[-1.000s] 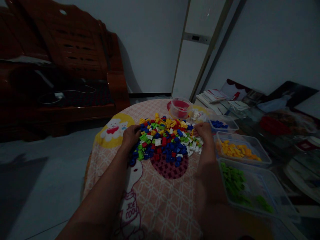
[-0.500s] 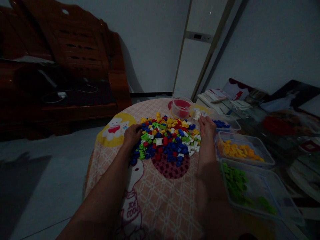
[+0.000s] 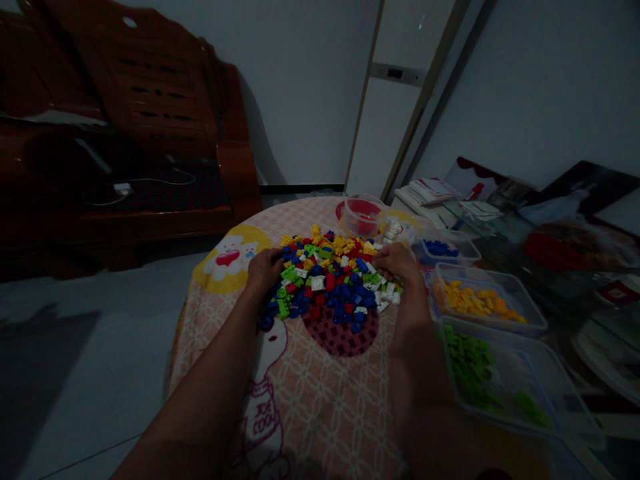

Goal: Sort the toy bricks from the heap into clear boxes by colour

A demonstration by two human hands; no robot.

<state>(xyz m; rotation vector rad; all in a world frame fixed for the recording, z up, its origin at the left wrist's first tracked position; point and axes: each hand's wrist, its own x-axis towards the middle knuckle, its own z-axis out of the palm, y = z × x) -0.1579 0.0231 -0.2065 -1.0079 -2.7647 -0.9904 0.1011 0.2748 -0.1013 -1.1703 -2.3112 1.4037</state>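
A heap of small plastic building bricks (image 3: 320, 283) in blue, red, yellow, green and white lies on the patterned tablecloth. At the heap's left edge rests my left hand (image 3: 263, 272), its fingers curled in against the bricks; whatever they hold is hidden. My right hand (image 3: 400, 261) reaches into the right side of the heap, fingers pointing left and slightly apart among white and red bricks. I see no brick held in it. Just beyond it sit some white bricks (image 3: 393, 231) in a little group.
Clear tubs stand along the right: one with blue bricks (image 3: 440, 249), one with yellow bricks (image 3: 480, 301), one with green bricks (image 3: 470, 367). A round clear tub (image 3: 364, 217) is at the back. Papers (image 3: 427, 191) lie on a glass table. A wooden bench (image 3: 165, 113) is behind left.
My right hand has moved left and down, from beside the white group and the blue tub to the right side of the heap. The left hand has barely moved.
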